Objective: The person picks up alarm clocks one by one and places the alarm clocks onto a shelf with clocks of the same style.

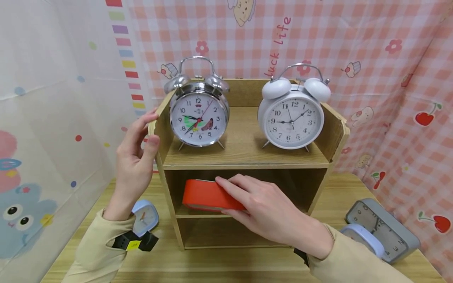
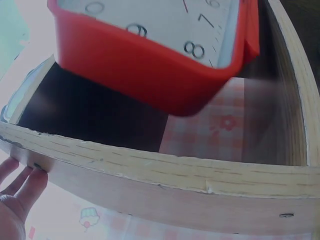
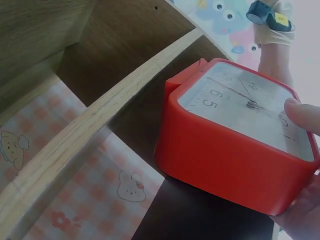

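The step in hand is judged to be the loading of the red square alarm clock (image 1: 209, 194) into the wooden shelf unit (image 1: 244, 162). The clock is located at the mouth of the unit's middle compartment, tilted; contact with the middle shelf board (image 1: 198, 215) cannot be confirmed. It is grasped at its right end by the right hand (image 1: 262, 200), the thumb being laid over the dial. The left hand (image 1: 136, 165) grasps nothing; its fingers are rested against the outside of the unit's left side panel (image 1: 171, 200), presumably as a brace. On top of the unit, a silver twin-bell clock (image 1: 199, 118) and a white twin-bell clock (image 1: 291, 124) are stood upright. A light-blue clock (image 1: 146, 216) is placed left of the unit on the worktop (image 1: 212, 267), and a grey clock (image 1: 393, 224) right of it. For the next move, the red clock should be levelled, kept clear of the unit's upper board, seated and then released.
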{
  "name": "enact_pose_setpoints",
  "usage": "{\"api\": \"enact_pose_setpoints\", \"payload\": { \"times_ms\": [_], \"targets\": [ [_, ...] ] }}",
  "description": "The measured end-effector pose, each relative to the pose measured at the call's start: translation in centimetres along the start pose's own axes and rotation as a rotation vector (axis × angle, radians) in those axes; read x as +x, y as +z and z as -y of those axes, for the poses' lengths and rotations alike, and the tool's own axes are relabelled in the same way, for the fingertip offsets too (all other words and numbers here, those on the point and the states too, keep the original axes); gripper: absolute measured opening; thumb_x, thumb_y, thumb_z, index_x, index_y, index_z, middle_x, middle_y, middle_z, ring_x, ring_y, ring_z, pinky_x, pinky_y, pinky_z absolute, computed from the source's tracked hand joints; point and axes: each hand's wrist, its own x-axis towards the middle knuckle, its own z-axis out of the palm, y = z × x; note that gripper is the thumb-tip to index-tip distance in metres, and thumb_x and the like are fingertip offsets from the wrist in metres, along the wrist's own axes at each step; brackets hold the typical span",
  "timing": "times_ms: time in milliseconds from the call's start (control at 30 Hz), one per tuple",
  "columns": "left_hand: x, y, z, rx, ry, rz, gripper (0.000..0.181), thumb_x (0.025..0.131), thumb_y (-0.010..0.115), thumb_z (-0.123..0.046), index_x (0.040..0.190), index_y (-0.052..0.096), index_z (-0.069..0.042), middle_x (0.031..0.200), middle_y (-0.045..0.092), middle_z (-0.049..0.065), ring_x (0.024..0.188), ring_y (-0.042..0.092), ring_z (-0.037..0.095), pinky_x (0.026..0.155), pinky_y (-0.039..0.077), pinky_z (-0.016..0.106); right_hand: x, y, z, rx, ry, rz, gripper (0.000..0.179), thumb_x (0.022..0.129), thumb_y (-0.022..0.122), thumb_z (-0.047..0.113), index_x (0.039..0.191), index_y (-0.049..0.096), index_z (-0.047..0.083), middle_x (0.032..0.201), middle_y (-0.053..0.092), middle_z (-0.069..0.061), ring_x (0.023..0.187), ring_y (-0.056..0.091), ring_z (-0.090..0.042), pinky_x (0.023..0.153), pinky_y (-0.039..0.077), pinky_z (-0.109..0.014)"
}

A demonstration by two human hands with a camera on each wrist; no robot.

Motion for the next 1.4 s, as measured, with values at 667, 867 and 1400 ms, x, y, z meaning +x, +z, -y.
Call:
{"api": "enact_pose_setpoints", "payload": {
  "times_ms": [667,867,1400],
  "targets": [
    [0.1,0.1,-0.3,-0.026,-0.014,0.008,0.057,0.106,0.059,-0.043,0.144,0.057,0.0,0.157,0.059,-0.007,0.126,0.062,0.004,0.05,0.033,0.016,2.5,1.1,0.0,-0.024,-0.009,0.096,0.057,0.091,0.084,0.034,0.139,0.065,0.01,0.112,0.071,-0.002,0.085,0.071,-0.013,0.07,0.06,-0.03],
    [0.1,0.0,-0.2,-0.019,-0.012,0.009,0.056,0.106,0.058,-0.042,0.144,0.056,0.0,0.157,0.058,-0.007,0.124,0.062,0.004,0.05,0.033,0.016,2.7,1.4,0.0,-0.031,-0.015,0.13,0.056,0.093,0.081,0.036,0.141,0.064,0.011,0.114,0.072,-0.002,0.088,0.072,-0.013,0.071,0.061,-0.031],
    [0.0,0.0,-0.3,-0.023,-0.023,0.008,0.059,0.105,0.059,-0.045,0.146,0.056,-0.002,0.157,0.059,-0.004,0.12,0.063,0.005,0.051,0.035,0.015,2.9,2.2,-0.2,-0.146,-0.084,0.051,0.056,0.093,0.081,0.038,0.139,0.065,0.012,0.124,0.076,-0.001,0.109,0.075,-0.015,0.084,0.063,-0.031]
  ]
}}
